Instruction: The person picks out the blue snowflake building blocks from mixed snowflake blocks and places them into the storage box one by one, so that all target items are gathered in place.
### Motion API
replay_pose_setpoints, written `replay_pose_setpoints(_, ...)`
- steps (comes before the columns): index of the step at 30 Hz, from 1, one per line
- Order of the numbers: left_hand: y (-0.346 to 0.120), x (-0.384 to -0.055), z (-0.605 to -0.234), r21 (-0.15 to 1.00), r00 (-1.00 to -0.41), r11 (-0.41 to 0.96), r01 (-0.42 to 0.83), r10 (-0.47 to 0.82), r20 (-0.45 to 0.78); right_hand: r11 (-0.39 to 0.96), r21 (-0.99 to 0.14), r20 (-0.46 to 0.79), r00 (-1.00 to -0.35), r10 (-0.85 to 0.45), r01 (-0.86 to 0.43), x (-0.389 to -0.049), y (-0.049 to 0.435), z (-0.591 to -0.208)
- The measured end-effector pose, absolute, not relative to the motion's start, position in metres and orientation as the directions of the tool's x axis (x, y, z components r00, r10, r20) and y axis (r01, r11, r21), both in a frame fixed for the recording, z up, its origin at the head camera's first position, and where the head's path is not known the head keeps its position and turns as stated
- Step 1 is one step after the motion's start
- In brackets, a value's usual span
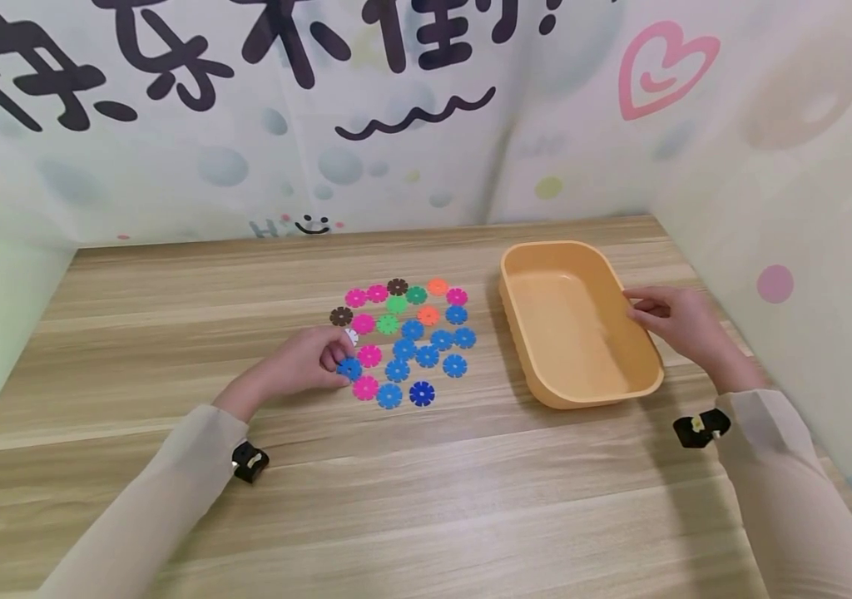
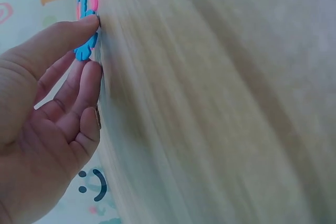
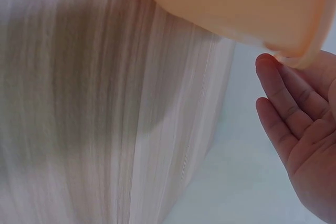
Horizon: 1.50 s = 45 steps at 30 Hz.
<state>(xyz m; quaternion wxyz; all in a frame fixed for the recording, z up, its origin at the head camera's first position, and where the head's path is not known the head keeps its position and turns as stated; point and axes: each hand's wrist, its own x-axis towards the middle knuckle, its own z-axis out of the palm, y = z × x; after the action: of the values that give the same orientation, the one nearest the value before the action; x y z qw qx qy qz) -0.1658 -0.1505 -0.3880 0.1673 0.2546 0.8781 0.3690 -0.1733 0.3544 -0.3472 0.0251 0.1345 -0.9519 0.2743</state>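
Observation:
My left hand [image 1: 302, 359] is at the left edge of a group of flat, notched snowflake discs. Its thumb and fingers pinch a blue snowflake disc [image 1: 349, 369], seen edge-on between the fingertips in the left wrist view. Right beside it lie a pink disc [image 1: 369, 356] and a white disc [image 1: 352, 336] partly hidden by the fingers. On the right, my right hand [image 1: 676, 323] grips the right rim of a yellow-orange plastic bin [image 1: 564, 333] with nothing inside. In the right wrist view its fingers lie against the outside of that rim.
Several more pink, blue, green, orange and brown discs lie flat in the middle of the wooden table [image 1: 456, 491], among them a dark blue disc [image 1: 422, 393]. A printed wall covering [image 1: 426, 175] closes off the back and both sides.

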Motion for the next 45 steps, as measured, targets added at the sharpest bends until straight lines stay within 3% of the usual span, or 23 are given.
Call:
replay_pose_setpoints(18, -0.160, -0.168, -0.386, 0.885, -0.791, 0.447, 0.135, 0.586, -0.175, 0.810, -0.529, 0.115, -0.967, -0.229, -0.255, -0.173, 0.355, -0.348)
replay_pose_setpoints(26, -0.156, -0.173, -0.379, 0.864, -0.785, 0.476, 0.163, 0.594, -0.179, 0.812, -0.525, 0.134, -0.966, -0.219, -0.257, -0.174, 0.356, -0.349)
replay_pose_setpoints(45, -0.107, -0.201, -0.328, 0.835, -0.706, 0.473, 0.280, 0.691, -0.154, 0.810, -0.524, 0.141, -0.965, -0.220, -0.261, -0.172, 0.355, -0.348)
